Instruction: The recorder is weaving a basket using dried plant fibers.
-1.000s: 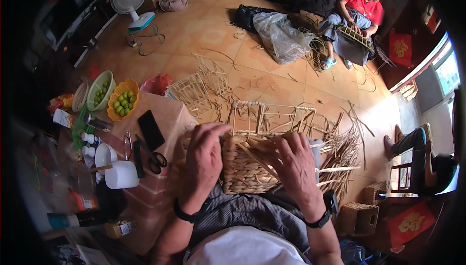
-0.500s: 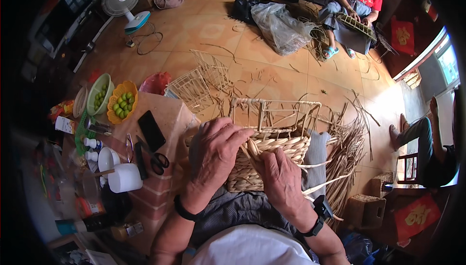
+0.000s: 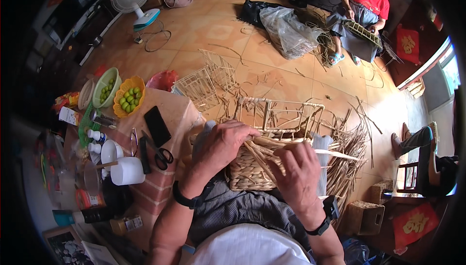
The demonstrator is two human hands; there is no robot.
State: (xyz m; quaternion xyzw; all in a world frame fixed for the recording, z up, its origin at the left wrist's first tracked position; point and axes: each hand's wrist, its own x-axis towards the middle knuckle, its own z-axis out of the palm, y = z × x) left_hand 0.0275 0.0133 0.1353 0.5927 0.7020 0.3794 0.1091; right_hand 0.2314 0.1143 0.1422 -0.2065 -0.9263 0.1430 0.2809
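Observation:
A partly woven basket [image 3: 247, 173] of braided plant fibre rests on my lap, built round a bare rod frame [image 3: 291, 103] that stands up on its far side. My left hand [image 3: 222, 144] is closed at the basket's upper left edge, its fingertips pressing flat fibre strands [image 3: 264, 154] against the weave. To the right, my right hand [image 3: 299, 180] has its fingers curled around strands drawn across the front of the basket. Pale loose strand ends [image 3: 340, 155] stick out to the right past this hand. The exact grip of both thumbs is partly hidden.
At left, a table [image 3: 177, 112] holds a phone [image 3: 158, 126], scissors [image 3: 164, 158], a white cup [image 3: 127, 170] and bowls of green fruit [image 3: 129, 100]. Dry stalks [image 3: 347, 163] lie at right. Bare frames [image 3: 196, 87] stand ahead; a person [image 3: 366, 2] works farther off.
My right hand has moved right, away from my left hand, with strands stretched between them. My left hand stays at the basket's edge. The whole view has shifted slightly.

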